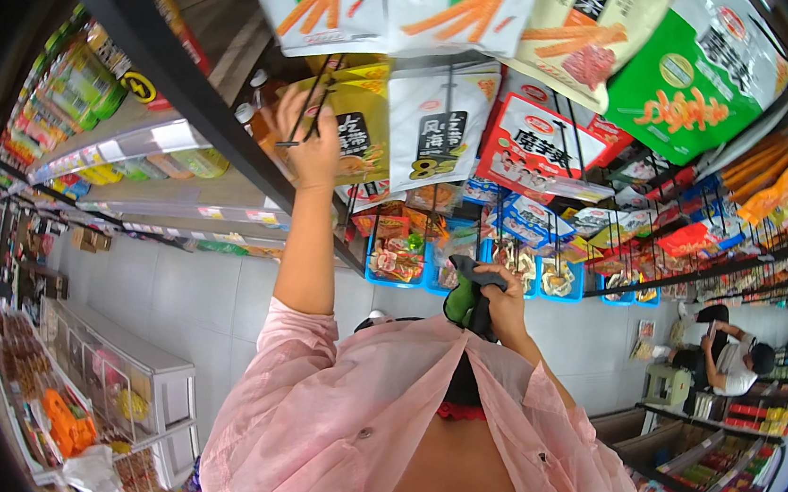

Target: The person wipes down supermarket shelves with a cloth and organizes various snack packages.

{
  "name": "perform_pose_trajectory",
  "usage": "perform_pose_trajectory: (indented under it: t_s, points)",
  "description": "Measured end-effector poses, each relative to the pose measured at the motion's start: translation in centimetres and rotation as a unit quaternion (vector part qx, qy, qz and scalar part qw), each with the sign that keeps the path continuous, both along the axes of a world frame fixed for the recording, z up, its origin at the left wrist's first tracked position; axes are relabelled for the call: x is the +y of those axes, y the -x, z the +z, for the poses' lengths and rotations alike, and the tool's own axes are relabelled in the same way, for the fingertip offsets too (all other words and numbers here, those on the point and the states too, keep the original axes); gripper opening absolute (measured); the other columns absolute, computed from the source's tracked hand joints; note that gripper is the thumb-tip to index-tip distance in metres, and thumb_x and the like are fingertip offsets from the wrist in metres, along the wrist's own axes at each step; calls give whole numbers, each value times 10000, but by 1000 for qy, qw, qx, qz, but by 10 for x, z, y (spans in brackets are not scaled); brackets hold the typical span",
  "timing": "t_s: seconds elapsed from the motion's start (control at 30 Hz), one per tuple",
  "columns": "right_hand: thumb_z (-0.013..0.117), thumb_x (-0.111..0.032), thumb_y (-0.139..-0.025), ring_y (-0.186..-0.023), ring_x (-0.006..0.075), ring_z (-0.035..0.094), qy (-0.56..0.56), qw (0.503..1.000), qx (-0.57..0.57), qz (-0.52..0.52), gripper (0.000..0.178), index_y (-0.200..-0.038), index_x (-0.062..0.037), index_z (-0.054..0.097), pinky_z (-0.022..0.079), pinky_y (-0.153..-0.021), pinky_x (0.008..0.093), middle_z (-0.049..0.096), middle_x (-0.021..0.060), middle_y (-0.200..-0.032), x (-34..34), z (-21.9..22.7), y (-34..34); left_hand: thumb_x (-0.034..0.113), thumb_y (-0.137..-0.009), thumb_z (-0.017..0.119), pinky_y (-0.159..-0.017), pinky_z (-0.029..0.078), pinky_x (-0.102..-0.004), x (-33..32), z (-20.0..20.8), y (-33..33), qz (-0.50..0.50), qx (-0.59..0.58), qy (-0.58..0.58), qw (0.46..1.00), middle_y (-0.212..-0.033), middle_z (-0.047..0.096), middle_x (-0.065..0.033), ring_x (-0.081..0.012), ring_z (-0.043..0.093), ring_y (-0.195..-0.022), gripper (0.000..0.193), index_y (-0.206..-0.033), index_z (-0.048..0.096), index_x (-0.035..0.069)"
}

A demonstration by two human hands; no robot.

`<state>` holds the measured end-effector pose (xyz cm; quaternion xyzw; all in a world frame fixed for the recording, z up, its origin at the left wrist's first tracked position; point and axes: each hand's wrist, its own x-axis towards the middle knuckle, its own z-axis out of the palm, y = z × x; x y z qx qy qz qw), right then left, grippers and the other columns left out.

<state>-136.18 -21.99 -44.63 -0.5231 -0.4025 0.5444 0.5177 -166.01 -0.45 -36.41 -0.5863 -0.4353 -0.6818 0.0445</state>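
Note:
My left hand (309, 148) is raised to a rack of hanging snack bags, at the left edge of a yellow snack bag (361, 119). Black hook rods cross in front of its fingers, which are bent and blurred, so their hold cannot be made out. Right beside the yellow bag hangs a white snack bag (436, 122). Close to my chest, my right hand (502, 306) is closed around a bunched dark grey and green cloth-like item (470, 299); its exact kind is unclear.
A dark rack post (184, 64) slants close by my left forearm. Larger bags hang overhead, including a green bag (700, 76). Blue bins (398, 275) of small packets line the rack's bottom. Bottles (82, 83) fill shelves at left. A person (729, 359) sits at far right.

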Motion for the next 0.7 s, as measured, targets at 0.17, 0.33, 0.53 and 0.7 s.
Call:
perform_pose_trajectory:
  t_s: [0.17,0.33,0.53,0.7]
  points:
    - [439,102,-695,-722,70,491,-1,999,28,-43,362,-954,-44,646,385,-634,199,593,3,-896,-11,-4,-13,208,-832,569,-1081,106,-529,-39,-17,-27,74,26,26,997,-1400,288,-253,-444,189,-1321,597,-1313,330,-53]
    - [446,88,-708,-639,53,445,9,993,47,-106,358,-980,-52,632,353,-572,197,560,-20,-817,-33,-9,-30,162,-852,534,-1093,64,-513,-101,-46,-65,-14,108,113,988,-1458,150,-281,-428,84,-1367,679,-1378,185,-87]
    - [473,44,-779,-720,87,520,10,982,34,-185,314,-1063,-37,580,413,-641,217,586,17,-857,-65,-20,-55,61,-827,531,-1068,225,-479,-154,-38,-143,-278,229,143,922,-1377,365,-225,-404,280,-1315,490,-1286,395,-46]
    - [531,-65,-866,-833,133,567,19,968,8,-252,275,-1138,-22,528,454,-757,271,605,45,-909,-92,-8,-77,58,-852,536,-940,411,-392,-148,-33,-201,-437,179,258,843,-1215,523,-197,-310,514,-1124,381,-1217,472,-29]
